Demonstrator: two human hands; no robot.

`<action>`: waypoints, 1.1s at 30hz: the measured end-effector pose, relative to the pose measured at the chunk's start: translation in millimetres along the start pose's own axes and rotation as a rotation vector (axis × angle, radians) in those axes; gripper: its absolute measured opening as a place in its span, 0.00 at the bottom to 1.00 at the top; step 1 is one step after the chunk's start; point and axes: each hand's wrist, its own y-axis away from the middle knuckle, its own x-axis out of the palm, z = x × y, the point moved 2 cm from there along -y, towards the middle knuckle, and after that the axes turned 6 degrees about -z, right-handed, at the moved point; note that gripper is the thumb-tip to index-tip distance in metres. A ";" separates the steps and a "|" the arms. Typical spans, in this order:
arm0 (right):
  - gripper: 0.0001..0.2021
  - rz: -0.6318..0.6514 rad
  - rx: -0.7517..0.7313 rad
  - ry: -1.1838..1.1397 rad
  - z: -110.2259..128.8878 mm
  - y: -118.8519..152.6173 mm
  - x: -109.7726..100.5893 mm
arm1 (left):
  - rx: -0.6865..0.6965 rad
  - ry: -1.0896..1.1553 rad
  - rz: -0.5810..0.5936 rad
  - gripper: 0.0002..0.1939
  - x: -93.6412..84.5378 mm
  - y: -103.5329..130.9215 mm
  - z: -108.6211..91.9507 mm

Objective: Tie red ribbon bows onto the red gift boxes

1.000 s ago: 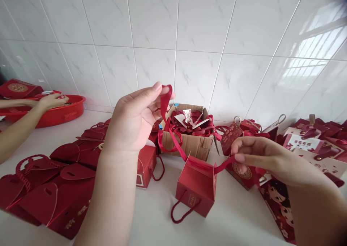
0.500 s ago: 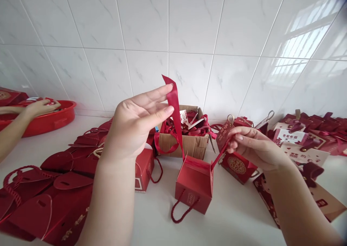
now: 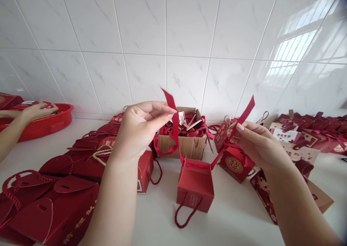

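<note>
A small red gift box (image 3: 195,191) with a dark red rope handle (image 3: 187,217) stands on the white table in front of me. A red ribbon (image 3: 175,127) runs across the top of the box, and both of its ends rise from the sides. Thumb and fingers of my left hand (image 3: 148,128) pinch the left end, whose tip sticks up past them. My right hand (image 3: 256,141) pinches the other end, with its slanted tip pointing up and right. Just behind the box is an open cardboard box (image 3: 187,146) filled with ribbons and printed cards.
Many dark red boxes (image 3: 65,202) crowd the left side. A red box with a gold emblem (image 3: 234,164) stands at right, near cream and red printed boxes (image 3: 300,152). Far left, a co-worker's hand (image 3: 38,112) reaches over a red basin (image 3: 51,125). A tiled wall (image 3: 189,25) closes the back.
My left hand has lowered slightly and closed its pinch on the ribbon. At the right, more of the ribbon's end now stands up above my fingers.
</note>
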 end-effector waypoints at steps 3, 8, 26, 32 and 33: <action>0.06 -0.051 -0.007 -0.033 1.1 0.7 -2.6 | -0.035 -0.020 0.002 0.05 0.1 -0.8 2.5; 0.05 -0.131 -0.053 -0.041 6.1 1.2 1.4 | -0.037 -0.004 -0.080 0.07 7.4 3.3 -5.7; 0.12 -0.008 -0.098 0.360 36.4 6.2 26.6 | -0.170 0.182 0.105 0.02 24.7 -3.3 0.5; 0.13 -0.011 -0.118 0.354 30.8 4.7 38.4 | -0.253 0.226 0.208 0.09 31.7 1.7 -0.7; 0.13 -0.036 -0.120 0.358 30.6 4.6 38.3 | -0.257 0.223 0.222 0.09 32.2 2.1 -0.9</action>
